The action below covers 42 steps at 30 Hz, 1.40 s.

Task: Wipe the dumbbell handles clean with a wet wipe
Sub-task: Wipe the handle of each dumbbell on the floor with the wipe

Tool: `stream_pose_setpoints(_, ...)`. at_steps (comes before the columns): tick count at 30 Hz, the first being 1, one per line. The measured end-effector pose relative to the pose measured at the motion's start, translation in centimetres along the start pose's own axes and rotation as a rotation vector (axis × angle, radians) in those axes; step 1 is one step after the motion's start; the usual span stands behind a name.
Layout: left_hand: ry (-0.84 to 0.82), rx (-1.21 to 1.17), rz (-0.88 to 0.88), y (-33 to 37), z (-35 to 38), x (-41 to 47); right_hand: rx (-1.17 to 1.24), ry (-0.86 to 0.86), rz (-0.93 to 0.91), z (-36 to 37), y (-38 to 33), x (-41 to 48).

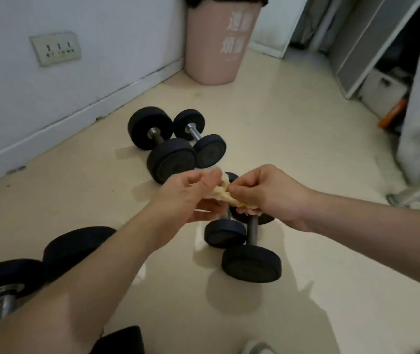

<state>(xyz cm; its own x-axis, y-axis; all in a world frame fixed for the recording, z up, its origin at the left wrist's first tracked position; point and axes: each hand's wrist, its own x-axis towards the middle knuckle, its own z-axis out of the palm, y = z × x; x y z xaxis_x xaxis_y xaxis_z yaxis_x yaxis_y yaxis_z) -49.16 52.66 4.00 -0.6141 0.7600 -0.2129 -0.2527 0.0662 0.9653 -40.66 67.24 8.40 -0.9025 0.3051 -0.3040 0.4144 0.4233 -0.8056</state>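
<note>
A crumpled, yellowish wet wipe (223, 192) is pinched between my left hand (188, 198) and my right hand (265, 192), held in the air over the floor. Directly under my hands lie two small black dumbbells (251, 261) side by side, their steel handles partly hidden by my fingers. Two more black dumbbells (170, 144) rest further back near the wall, their metal handles showing. A larger dumbbell (7, 284) lies at the lower left, partly behind my left forearm.
A pink bin (219, 47) stands in the corner at the back. The white wall with a socket (55, 48) runs along the left. Grey shelving and fabric (408, 98) fill the right side. The floor is pale and glossy.
</note>
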Motion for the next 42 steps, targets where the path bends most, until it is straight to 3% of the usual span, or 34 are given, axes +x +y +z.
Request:
stream_pose_setpoints(3, 0.097, 0.05, 0.099, 0.3, 2.1, 0.9, 0.093, -0.055, -0.012, -2.5, 0.6, -0.2)
stream_pose_setpoints(7, 0.09, 0.197, 0.078, -1.2, 3.3, 1.3, 0.141, -0.029, -0.001, -3.6, 4.9, 0.6)
stream_pose_setpoints(12, 0.127, 0.314, 0.045, -4.7, 7.3, 2.5, 0.436, -0.075, 0.046, -6.0, 12.5, 1.0)
stream_pose_setpoints(14, 0.17, 0.492, -0.031, -7.5, 9.2, 3.5, 0.557, -0.031, 0.095, -8.1, 15.6, 1.6)
stream_pose_setpoints(17, 0.185, 0.967, -0.134, -13.0, 11.5, 5.1, 0.672, 0.044, 0.175, -11.3, 20.4, 2.5)
stream_pose_setpoints(19, 0.211, 0.973, -0.221, -16.1, 13.4, 6.0, 0.686, 0.065, 0.205, -12.6, 23.6, 3.0)
stream_pose_setpoints(22, 0.388, 0.824, -0.244, -18.7, 16.0, 6.5, 0.673, 0.056, 0.247, -12.8, 27.6, 4.0)
stream_pose_setpoints(26, 0.413, 1.094, -0.278, -18.6, 18.8, 6.5, 0.718, 0.044, 0.294, -11.9, 30.6, 5.0)
stream_pose_setpoints(30, 0.305, 1.465, -0.312, -17.9, 22.6, 6.9, 0.71, -0.021, 0.157, -11.2, 32.5, 5.1)
stream_pose_setpoints(32, 0.244, 1.49, -0.239, -17.6, 23.3, 7.0, 0.727, 0.002, 0.144, -11.2, 33.4, 5.1)
stream_pose_setpoints(36, 0.224, 1.255, -0.214, -17.8, 23.0, 7.3, 0.804, -0.04, 0.221, -12.0, 35.2, 5.1)
stream_pose_setpoints(38, 0.177, 1.235, -0.23, -18.4, 23.4, 7.4, 0.714, -0.035, 0.172, -12.6, 35.7, 5.0)
stream_pose_setpoints(42, 0.118, 1.384, -0.052, -18.6, 25.4, 8.2, -0.012, 0.29, -0.233, -12.1, 36.9, 5.5)
